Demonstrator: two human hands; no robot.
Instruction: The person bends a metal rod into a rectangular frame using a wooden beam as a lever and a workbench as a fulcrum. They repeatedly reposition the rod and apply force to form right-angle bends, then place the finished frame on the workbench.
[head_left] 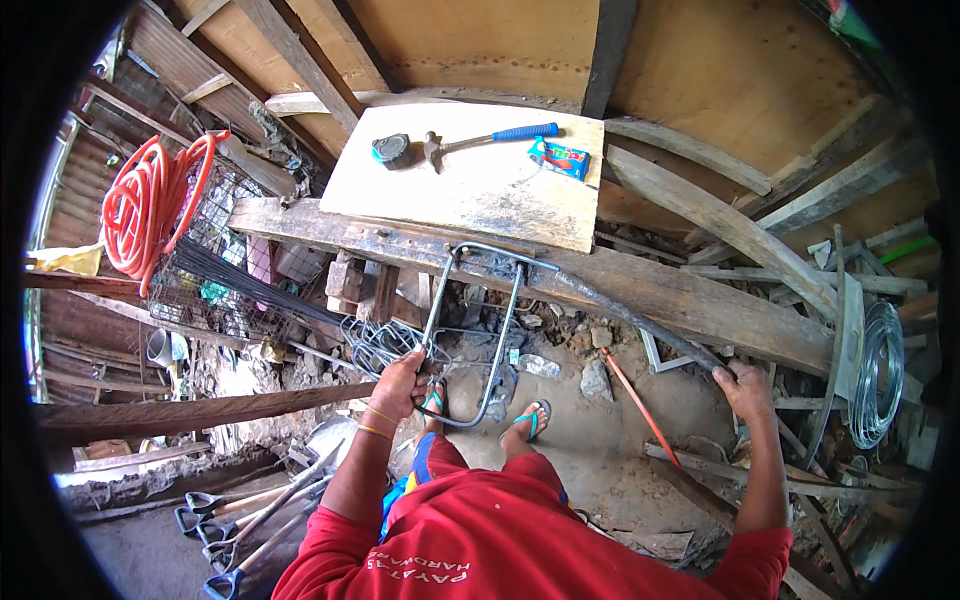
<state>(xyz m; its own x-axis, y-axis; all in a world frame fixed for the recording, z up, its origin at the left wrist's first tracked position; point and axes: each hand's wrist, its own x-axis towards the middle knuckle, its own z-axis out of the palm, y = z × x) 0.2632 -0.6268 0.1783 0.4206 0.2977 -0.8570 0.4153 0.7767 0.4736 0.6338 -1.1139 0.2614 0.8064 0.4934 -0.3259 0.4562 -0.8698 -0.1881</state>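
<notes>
My left hand [398, 385] is closed around one side of a bent steel rod [497, 370], shaped into a rough rectangular loop. The rod's far side rests on the thick wooden beam [690, 300], by small dark fittings. At the far right corner the rod meets a long dark metal bar [640, 320], which slants down to the right across the beam. My right hand [747, 390] grips this bar's near end. Whether the rod enters the bar or lies against it, I cannot tell. More bent steel rods [375, 345] lie in a tangle below the beam, beside my left hand.
A pale board [460, 200] on the beam carries a tape measure [393, 150], a blue-handled hammer [520, 132] and a blue packet [560, 160]. An orange hose [150, 200] hangs left, a wire coil [880, 370] right. Several shovels [230, 580] lie lower left; timber crosses both sides.
</notes>
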